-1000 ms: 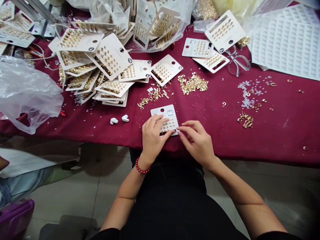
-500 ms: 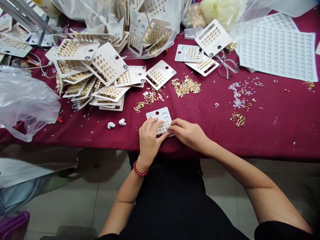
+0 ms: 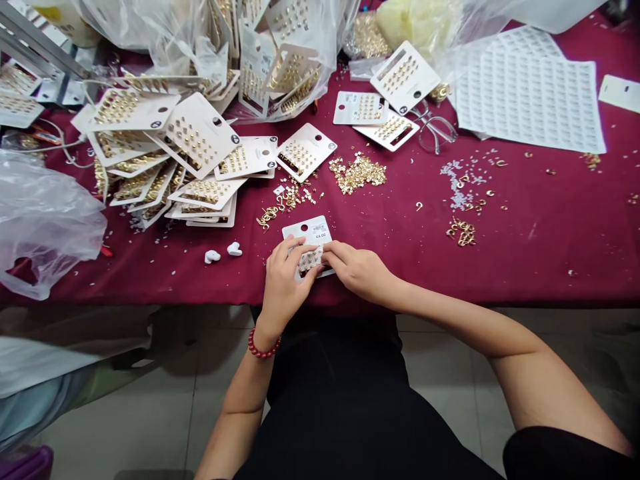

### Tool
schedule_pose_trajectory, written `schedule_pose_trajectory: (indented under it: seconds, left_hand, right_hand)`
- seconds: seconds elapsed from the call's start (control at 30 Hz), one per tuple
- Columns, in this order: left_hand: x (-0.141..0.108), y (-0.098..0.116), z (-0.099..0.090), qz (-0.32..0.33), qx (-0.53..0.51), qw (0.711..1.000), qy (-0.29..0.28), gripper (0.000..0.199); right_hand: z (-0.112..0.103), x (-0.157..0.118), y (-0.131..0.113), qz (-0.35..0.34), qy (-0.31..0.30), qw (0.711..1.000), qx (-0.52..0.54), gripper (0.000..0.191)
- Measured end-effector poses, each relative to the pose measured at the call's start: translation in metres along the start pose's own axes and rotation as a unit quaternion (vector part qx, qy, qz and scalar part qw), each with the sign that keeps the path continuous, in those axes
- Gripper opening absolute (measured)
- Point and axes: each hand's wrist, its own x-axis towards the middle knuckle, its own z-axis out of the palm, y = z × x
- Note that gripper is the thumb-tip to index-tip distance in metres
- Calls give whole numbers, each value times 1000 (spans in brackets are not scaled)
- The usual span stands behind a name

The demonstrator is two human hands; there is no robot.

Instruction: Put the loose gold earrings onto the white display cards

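Observation:
A white earring card (image 3: 311, 230) with a price label and rows of small studs lies at the table's near edge. My left hand (image 3: 286, 275) is closed on its left side, fingers across the front and thumb near the lower rows. At the card's right side, my right hand (image 3: 356, 268) is closed in a pinch by the studs; whatever its fingertips grip is hidden. Beyond the card are a heap of small gold earring backs (image 3: 359, 175) and some gold hook-shaped pieces (image 3: 269, 215).
Filled earring cards (image 3: 193, 137) are piled at the left, beside a clear plastic bag (image 3: 47, 213). White earbuds (image 3: 234, 249) lie left of my hands. Glasses (image 3: 437, 133), label sheets (image 3: 530, 100) and loose gold hooks (image 3: 461, 232) are at the right.
The view has shifted slightly, so the table's things appear farther left. Both hands stay at the same card, with the right fingertips still pinched at its right side.

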Motion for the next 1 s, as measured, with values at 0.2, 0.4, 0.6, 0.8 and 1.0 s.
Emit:
schedule_pose_trajectory:
  seconds: [0.2,0.4,0.6,0.8,1.0]
  left_hand:
    - [3,6,1,-24,23,999,14,26]
    - [3,7,4,-28,38,999,20,25]
    - [0,4,5,-26,22,999,24,25]
    - [1,3,7,-32,14,999,31,28]
    - [2,3,6,-37,9,999,36,27]
  right_hand:
    - [-2,2,2,-21,-50,998,-15,34]
    - [-2,2,7,-39,-28,999,-25,33]
    - [-2,-1,6,-63,20,998,-12,32]
    - [-10,34,55,56,47,994,80,32]
    - [4,94,109,70,1,994,88,25]
